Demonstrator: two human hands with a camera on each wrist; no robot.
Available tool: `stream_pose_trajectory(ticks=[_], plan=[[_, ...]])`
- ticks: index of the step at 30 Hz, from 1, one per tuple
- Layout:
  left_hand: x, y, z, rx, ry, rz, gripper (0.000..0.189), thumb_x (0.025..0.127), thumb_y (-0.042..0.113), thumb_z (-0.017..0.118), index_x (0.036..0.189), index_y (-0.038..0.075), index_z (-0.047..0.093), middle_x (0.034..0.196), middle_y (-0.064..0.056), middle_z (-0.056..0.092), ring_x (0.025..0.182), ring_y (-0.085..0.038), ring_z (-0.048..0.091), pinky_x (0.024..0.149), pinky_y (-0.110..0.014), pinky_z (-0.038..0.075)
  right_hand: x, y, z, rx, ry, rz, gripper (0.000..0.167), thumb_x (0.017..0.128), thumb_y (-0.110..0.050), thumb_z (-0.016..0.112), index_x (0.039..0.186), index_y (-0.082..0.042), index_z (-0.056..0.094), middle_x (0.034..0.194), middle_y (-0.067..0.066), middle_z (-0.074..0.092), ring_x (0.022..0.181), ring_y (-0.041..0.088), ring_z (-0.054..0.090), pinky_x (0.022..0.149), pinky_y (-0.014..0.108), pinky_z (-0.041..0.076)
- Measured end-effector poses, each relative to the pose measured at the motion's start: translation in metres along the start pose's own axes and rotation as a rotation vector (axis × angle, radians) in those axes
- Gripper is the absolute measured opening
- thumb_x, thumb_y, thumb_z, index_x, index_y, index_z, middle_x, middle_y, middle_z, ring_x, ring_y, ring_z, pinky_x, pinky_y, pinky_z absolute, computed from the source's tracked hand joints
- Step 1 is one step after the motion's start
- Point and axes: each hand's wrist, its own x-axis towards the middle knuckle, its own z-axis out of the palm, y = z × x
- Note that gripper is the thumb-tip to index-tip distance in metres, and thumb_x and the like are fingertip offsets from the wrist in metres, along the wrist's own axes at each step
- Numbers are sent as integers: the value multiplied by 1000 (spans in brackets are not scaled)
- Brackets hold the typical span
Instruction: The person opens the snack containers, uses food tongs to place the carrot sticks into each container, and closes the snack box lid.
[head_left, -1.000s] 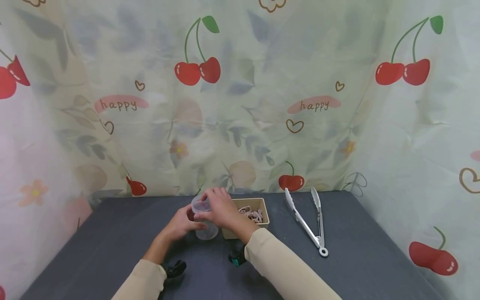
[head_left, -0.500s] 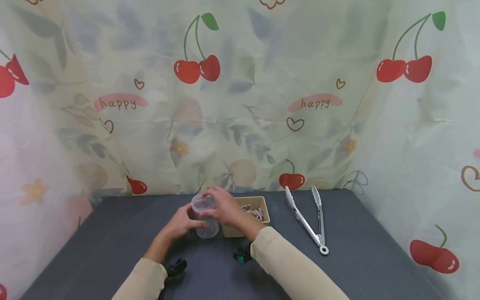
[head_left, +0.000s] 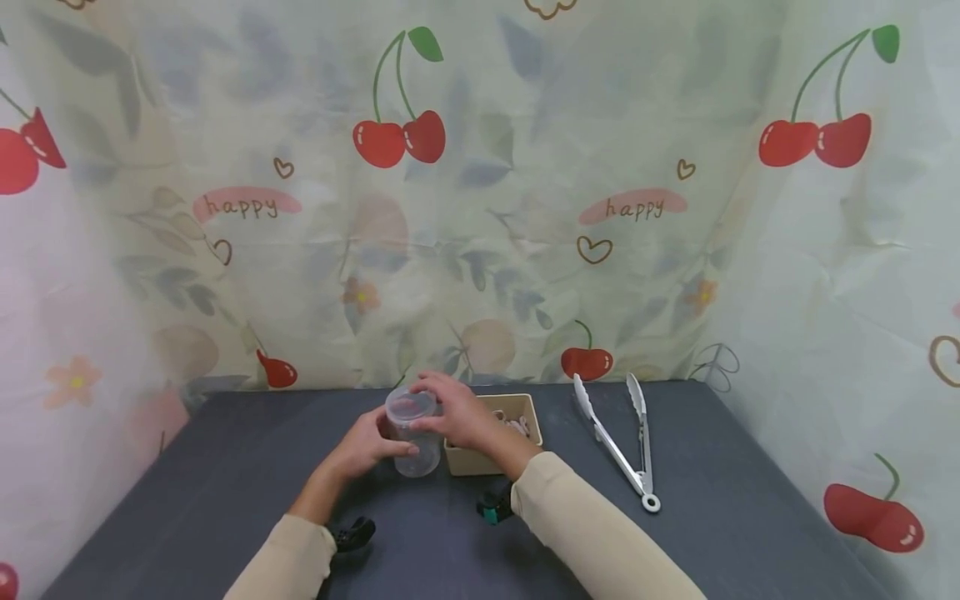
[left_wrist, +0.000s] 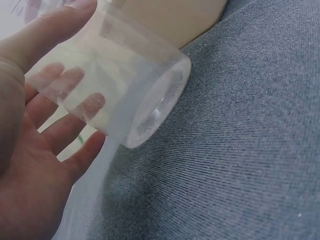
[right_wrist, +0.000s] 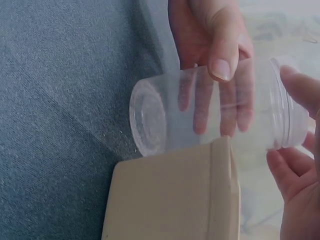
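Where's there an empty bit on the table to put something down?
Plenty of the table is bare left of the left hand, and more right of the tongs. A narrower strip lies free between the box and the tongs. It's crowded in the middle, where the left hand and right hand hold the jar close beside the box.

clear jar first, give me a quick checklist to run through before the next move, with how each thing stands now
1. Clear jar upright: ok, it stands upright beside the box.
2. Left hand holding the jar body: ok, thumb on one side, fingers on the other.
3. Right hand on the jar's top end: ok, thumb and fingers are round it.
4. Jar's top fully tightened: cannot tell from these views.
5. Gap between jar and beige box: cannot tell, they are very close.
6. Metal tongs clear of both hands: ok, they lie apart, to the right.
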Motion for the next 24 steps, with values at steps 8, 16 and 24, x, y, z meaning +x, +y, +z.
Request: stream_pose_trajectory(ticks=[8, 16, 24], plan=[[6, -13, -1, 18, 5, 5, 56, 76, 6, 82, 122, -10, 54, 102, -27, 64, 81, -18, 60, 70, -32, 49, 1, -3, 0, -65, 2, 9, 48, 85, -37, 76, 123, -13, 60, 142, 6, 48, 130, 24, 43, 104, 44, 36], [13, -36, 0, 11, 18, 18, 59, 77, 9, 83, 124, -7, 53, 99, -11, 67, 84, -17, 63, 72, -30, 50, 1, -9, 8, -276, 70, 47, 54, 79, -58, 73, 112, -17, 58, 117, -2, 55, 105, 18, 46, 93, 42, 37], [13, -35, -1, 3, 12, 23, 58, 76, 11, 83, 124, -6, 53, 104, -17, 67, 87, -20, 63, 74, -31, 51, 5, -15, 10, -192, 71, 109, 56, 80, -51, 76, 116, -13, 57, 115, 4, 57, 102, 20, 48, 86, 37, 42]])
